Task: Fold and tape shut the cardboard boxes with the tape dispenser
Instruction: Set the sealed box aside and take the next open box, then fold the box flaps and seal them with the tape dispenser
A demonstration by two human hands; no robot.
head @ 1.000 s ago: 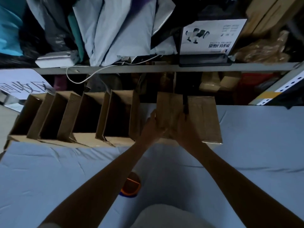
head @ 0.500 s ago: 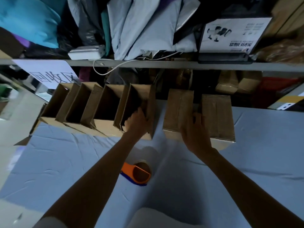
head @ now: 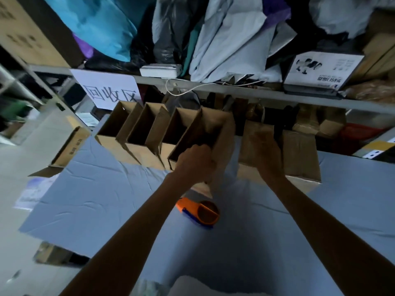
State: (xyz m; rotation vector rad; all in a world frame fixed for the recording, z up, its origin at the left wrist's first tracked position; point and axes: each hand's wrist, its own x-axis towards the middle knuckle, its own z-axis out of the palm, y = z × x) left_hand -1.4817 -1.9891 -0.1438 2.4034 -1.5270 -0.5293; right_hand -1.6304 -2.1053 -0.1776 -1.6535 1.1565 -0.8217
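Several open cardboard boxes (head: 147, 133) stand in a row at the back of the blue-grey table (head: 106, 195). My left hand (head: 195, 162) grips the near edge of the rightmost open box (head: 222, 129), which is tilted and lifted a little. My right hand (head: 266, 153) rests flat on a closed box (head: 254, 131). Another closed box (head: 299, 154) stands right of it. The orange and blue tape dispenser (head: 201, 212) lies on the table between my forearms.
A metal shelf (head: 235, 88) above the boxes carries plastic bags, a white printed box (head: 322, 71) and a white device with a cable. A paper sign (head: 109, 90) hangs at the left. A cardboard box (head: 70, 146) sits off the table's left edge.
My left hand has moved from the closed box to the rightmost open box and taken hold of its edge, pulling it forward. The view has swung left and nearer.
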